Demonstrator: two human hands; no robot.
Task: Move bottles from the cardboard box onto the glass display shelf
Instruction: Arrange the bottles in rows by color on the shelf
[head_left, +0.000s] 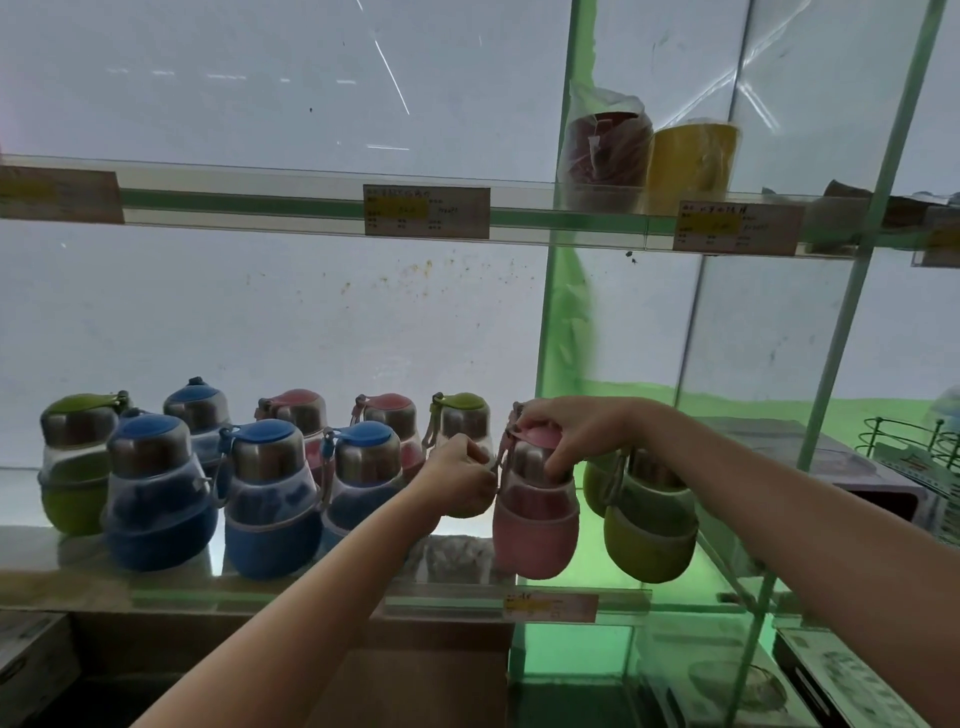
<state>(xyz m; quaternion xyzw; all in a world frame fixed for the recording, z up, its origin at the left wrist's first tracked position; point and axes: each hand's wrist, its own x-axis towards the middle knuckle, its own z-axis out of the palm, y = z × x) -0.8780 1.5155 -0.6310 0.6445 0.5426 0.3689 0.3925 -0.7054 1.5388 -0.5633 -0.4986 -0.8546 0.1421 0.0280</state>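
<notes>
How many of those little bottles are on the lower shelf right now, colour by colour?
Blue bottles: 4
Pink bottles: 3, one gripped by the right hand
Green bottles: 4, one partly hidden behind the left hand
Total: 11 on the glass shelf

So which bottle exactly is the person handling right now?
Look at the lower glass shelf, right of the blue bottles. The pink bottle stands beside a green bottle; it is the only one with a hand on its cap, the right hand.
</notes>
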